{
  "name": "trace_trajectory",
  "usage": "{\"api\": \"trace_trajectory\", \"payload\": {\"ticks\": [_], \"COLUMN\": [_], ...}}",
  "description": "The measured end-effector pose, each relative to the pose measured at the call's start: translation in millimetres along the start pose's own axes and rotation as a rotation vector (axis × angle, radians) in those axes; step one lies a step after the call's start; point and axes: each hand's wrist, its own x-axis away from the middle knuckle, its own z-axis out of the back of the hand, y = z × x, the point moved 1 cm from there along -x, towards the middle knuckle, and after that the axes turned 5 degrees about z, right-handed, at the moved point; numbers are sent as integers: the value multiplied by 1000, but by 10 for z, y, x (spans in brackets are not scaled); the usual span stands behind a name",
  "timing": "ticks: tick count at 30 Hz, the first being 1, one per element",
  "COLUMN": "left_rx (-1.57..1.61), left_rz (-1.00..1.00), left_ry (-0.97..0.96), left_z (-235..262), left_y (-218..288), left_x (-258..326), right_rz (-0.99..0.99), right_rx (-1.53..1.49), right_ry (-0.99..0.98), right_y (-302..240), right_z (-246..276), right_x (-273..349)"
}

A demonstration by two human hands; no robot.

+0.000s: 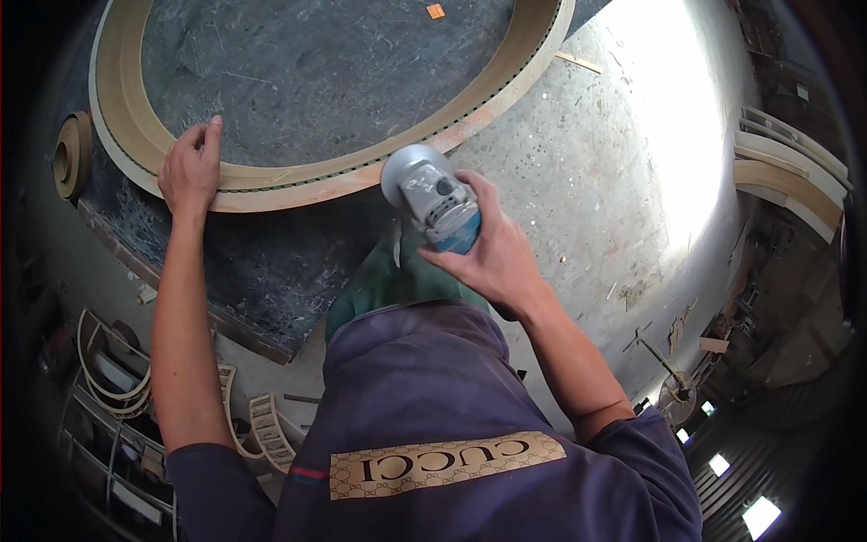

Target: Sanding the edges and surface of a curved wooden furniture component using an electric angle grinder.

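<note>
Left hand (191,172) bent over the near rim of the curved wooden frame (302,191) on the dark worktop (280,77), grip unclear. Right hand (497,248) clasps a grey-and-blue power tool (438,200) by the frame's outer edge; pale floor (587,154) stretches rightward.

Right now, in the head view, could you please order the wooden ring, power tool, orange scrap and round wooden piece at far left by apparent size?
1. Wooden ring, even cut off by the top edge
2. Power tool, perhaps enlarged by nearness
3. Round wooden piece
4. Orange scrap
</note>
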Motion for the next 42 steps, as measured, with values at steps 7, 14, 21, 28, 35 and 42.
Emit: {"api": "trace_trajectory", "payload": {"ticks": [7,14,21,28,35,42], "left_rx": [-7,-22,-23,-11,-3,-9], "left_rz": [-1,15,8,16,7,9], "left_ry": [-10,-15,-25,-27,4,-20], "left_z": [-7,25,20,42,4,26], "left_y": [8,19,56,47,38,44], "left_x": [-7,11,6,15,8,11], "right_rz": [-139,-134,12,147,-14,-91], "right_rx": [-34,-140,-16,1,21,-36], "right_ry": [77,267,43,-140,1,106], "right_y": [238,505,9,-247,-56,217], "right_z": [315,422,-89,-387,-14,342], "right_x": [-25,-67,30,-28,-33,-98]}}
